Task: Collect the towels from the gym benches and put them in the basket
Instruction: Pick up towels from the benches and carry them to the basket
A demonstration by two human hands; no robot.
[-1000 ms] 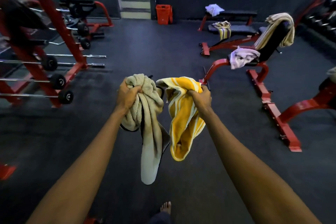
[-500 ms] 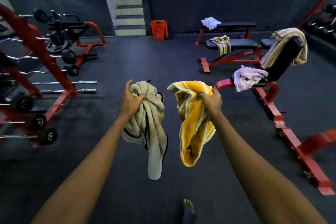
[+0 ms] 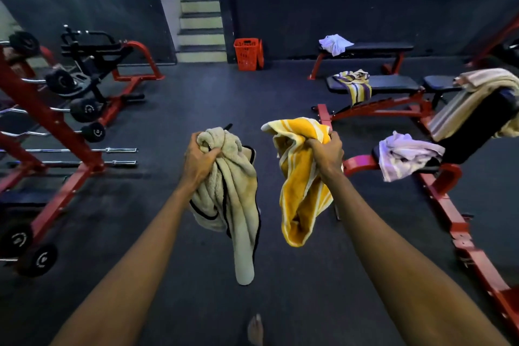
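My left hand (image 3: 200,161) grips a bunched beige towel (image 3: 238,205) with a dark trim, which hangs down in front of me. My right hand (image 3: 327,153) grips a yellow towel (image 3: 302,185) with white stripes. Straight ahead, by the far wall, stands the orange basket (image 3: 247,54). On the benches to the right lie a white towel (image 3: 335,43), a purple-striped towel (image 3: 355,87), a pale lilac towel (image 3: 404,154) and a cream towel (image 3: 474,98) draped over an inclined backrest.
Red-framed benches (image 3: 393,84) fill the right side, one long red base rail (image 3: 460,227) running toward me. A red barbell rack (image 3: 53,132) with weights stands on the left. Steps (image 3: 200,25) rise beside the basket. Dark floor (image 3: 196,93) lies between me and the basket. My bare foot (image 3: 255,330) shows below.
The view has advanced across the floor: the basket and benches look nearer and sit lower in view. Both hands keep their hold on the towels.
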